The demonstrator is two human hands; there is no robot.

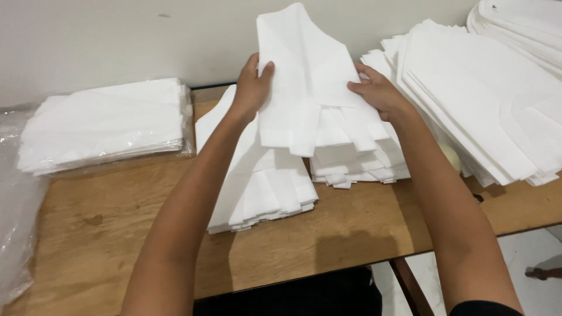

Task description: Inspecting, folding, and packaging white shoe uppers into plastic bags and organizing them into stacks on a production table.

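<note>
here both hands, left hand [252, 88] and right hand [377, 90], grip a folded white sheet [310, 82] above two stacks [263, 187] near the wooden table's [351, 234] back edge

Your wooden table [351, 228] carries white fabric: a plastic-wrapped pack [105, 126] at left, two folded stacks at centre [263, 187] [357, 161], a large fanned pile [486, 111] at right. Clear plastic sheeting [14, 199] drapes the left edge.
</note>
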